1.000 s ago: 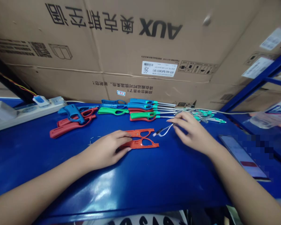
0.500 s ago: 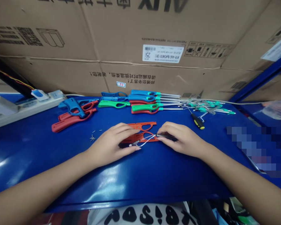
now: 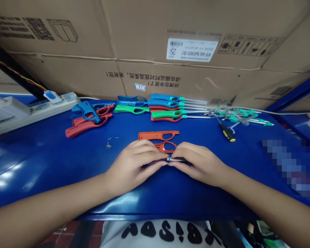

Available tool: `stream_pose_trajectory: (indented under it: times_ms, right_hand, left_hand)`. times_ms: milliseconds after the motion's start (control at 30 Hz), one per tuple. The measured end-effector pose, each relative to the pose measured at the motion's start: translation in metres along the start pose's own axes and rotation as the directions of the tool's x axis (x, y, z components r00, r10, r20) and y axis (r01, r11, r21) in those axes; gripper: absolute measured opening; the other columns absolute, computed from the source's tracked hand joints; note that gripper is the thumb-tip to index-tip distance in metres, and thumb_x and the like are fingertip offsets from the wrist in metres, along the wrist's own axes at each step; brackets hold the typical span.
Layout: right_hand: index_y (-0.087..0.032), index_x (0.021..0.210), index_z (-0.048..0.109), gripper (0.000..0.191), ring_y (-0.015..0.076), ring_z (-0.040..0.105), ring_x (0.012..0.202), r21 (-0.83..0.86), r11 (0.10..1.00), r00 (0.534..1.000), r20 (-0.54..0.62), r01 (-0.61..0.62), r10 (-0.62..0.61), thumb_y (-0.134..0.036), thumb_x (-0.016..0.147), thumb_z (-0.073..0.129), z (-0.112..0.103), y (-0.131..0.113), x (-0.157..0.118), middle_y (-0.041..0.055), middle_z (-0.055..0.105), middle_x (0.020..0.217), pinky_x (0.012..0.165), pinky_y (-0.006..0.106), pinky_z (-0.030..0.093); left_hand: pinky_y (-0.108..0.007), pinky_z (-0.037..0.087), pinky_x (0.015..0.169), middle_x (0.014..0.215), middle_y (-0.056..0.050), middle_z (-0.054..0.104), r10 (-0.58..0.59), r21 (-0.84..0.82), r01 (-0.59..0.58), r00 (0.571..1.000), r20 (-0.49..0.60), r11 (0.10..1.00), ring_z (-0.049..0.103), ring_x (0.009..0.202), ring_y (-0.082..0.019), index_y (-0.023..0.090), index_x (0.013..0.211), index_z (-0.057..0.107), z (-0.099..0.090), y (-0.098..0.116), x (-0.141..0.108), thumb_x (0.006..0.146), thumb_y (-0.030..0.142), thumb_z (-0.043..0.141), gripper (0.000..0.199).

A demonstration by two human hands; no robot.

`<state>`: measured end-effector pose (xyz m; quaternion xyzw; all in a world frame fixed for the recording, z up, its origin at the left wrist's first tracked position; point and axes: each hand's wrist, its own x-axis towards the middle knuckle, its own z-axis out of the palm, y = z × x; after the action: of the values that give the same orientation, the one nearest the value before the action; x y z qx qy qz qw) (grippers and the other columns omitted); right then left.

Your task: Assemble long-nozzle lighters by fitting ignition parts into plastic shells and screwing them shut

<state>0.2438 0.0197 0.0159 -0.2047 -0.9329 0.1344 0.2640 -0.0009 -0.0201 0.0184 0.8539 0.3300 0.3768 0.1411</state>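
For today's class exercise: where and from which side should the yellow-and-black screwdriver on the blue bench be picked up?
Grip the thick yellow-and-black handle of the screwdriver, coming from the near side, the side of the right hand. The handle lies slantwise on the bench with its butt end toward the person, while the thin shaft points away into the tangled wires.

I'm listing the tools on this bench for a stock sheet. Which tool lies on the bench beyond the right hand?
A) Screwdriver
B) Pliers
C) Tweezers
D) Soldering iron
A: the screwdriver, with its yellow-and-black handle, lies beyond the right hand, which shares a small metal part with the left hand.
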Motion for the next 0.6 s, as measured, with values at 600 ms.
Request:
stream_pose_trajectory:
  times_ms: [600]
  right_hand:
    - [-0.015, 0.115, 0.062, 0.019, 0.0195, 0.068, 0.090, -0.182, 0.976, 0.993, 0.035, 0.118, -0.114, -0.019, 0.100, 0.051, -0.0003, 0.0040, -0.0026, 0.0090, 0.074, 0.101, 0.077, 0.033, 0.058]
  left_hand:
    - [-0.035, 0.057, 0.082, 0.088, -0.002, 0.079, -0.063, -0.114, 0.056, 0.996, -0.055, 0.992, 0.067, 0.083, -0.018, 0.021, 0.097, 0.078, 0.0015, -0.0029, 0.0021, 0.088, 0.019, 0.074, 0.010]
